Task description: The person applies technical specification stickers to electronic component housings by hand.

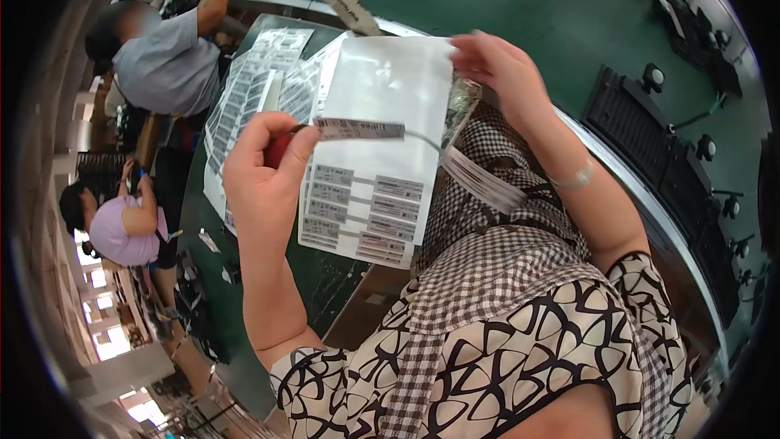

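Observation:
My left hand [264,171] pinches one end of a narrow barcode label strip [359,129], with something red showing between the fingers. The strip crosses over a white label sheet [374,146] that carries rows of printed labels on its lower half. My right hand [500,65] grips the sheet's top right corner, next to a clear plastic bag edge [461,106]. A bundle of thin white strips [479,179] lies under the sheet on my checked lap.
More label sheets [252,89] lie on the dark green table [325,276] behind the held sheet. A person in a grey shirt [162,65] and another in a lilac top [122,228] work at the left. Black trays [642,130] stand at the right.

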A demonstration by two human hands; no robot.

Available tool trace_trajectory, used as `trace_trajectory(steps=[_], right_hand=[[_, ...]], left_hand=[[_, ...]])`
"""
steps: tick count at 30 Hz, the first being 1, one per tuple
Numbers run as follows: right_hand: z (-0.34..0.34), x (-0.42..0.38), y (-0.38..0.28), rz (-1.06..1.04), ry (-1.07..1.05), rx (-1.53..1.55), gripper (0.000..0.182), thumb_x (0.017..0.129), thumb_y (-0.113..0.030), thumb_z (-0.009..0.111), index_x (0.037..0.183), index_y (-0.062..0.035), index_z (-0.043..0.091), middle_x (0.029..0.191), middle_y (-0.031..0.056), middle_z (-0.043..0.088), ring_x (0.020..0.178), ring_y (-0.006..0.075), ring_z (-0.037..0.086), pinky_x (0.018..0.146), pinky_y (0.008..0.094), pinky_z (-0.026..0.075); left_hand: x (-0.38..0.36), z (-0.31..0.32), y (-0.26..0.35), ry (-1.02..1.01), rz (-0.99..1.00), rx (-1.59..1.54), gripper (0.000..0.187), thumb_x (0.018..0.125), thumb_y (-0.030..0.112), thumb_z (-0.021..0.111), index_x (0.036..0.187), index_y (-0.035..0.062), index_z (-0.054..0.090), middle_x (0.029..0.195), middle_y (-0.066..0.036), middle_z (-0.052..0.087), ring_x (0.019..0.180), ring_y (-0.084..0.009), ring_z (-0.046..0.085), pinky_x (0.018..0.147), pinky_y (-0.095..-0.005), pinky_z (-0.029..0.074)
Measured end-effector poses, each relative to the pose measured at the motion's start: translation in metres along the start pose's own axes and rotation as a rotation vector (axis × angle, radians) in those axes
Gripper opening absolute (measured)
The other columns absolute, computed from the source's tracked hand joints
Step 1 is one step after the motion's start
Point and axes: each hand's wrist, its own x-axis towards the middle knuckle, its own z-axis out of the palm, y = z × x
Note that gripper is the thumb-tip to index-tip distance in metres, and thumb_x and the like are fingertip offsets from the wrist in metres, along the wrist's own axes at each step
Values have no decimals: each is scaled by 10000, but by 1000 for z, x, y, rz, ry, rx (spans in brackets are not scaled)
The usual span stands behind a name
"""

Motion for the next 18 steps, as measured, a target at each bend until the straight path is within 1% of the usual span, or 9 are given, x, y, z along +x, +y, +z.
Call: trace_trajectory(steps=[2,4,5,6,8,9,12,13,18], right_hand=[[-31,-37,11,50,54,242,496,1023,-394,452,1185,47,613,1079,134,652,1048,201,615,954,351,483],[-36,-77,9,249,30,367,560,1039,-431,401,1253,64,552,1121,143,638,1073,215,601,997,366,470],[-36,-90,6,356,7,395,647,1031,-483,383,1338,80,463,1242,203,572,1183,270,550,1050,390,433],[-35,-97,7,387,-44,528,759,1023,-525,356,1434,111,300,1413,275,413,1346,336,407,1131,427,344],[-34,-102,15,361,-34,639,841,1016,-553,330,1473,129,151,1508,313,249,1437,375,247,1185,453,238],[-37,-102,18,360,-33,720,856,1017,-559,311,1481,128,102,1533,318,187,1456,377,195,1195,454,208],[-45,-97,28,279,-30,867,836,1017,-561,304,1476,121,154,1530,320,194,1456,377,192,1197,450,205],[-42,-100,19,262,20,867,808,1018,-562,302,1463,108,223,1510,308,257,1440,374,244,1188,445,238],[-51,-98,21,226,120,921,701,1042,-494,290,1424,93,311,1442,273,394,1385,367,357,1157,444,314]], left_hand=[[6,12,14,71,115,171,150,841,70,741,919,20,624,792,12,580,703,-66,508,655,-208,407],[10,34,29,107,236,302,168,808,100,767,888,37,634,754,-38,615,653,-131,557,630,-262,439],[10,47,37,86,335,334,173,790,121,770,857,53,626,736,-61,608,650,-196,570,634,-324,423],[9,58,42,51,441,382,174,788,129,769,851,62,621,729,-53,599,651,-202,564,634,-337,407],[4,80,50,-14,657,468,178,785,146,767,837,79,611,715,-38,581,653,-213,550,634,-363,375],[-1,87,59,-87,720,482,192,754,59,780,843,59,610,728,-57,582,650,-227,551,623,-343,409],[-15,107,66,-257,848,500,205,748,102,783,844,76,604,723,-29,574,642,-224,530,637,-350,370],[-18,113,66,-305,856,480,210,746,112,784,847,80,602,722,-24,574,642,-224,527,638,-350,365],[-21,129,59,-430,823,396,216,741,133,787,838,82,600,701,-15,572,636,-219,522,636,-349,357]])
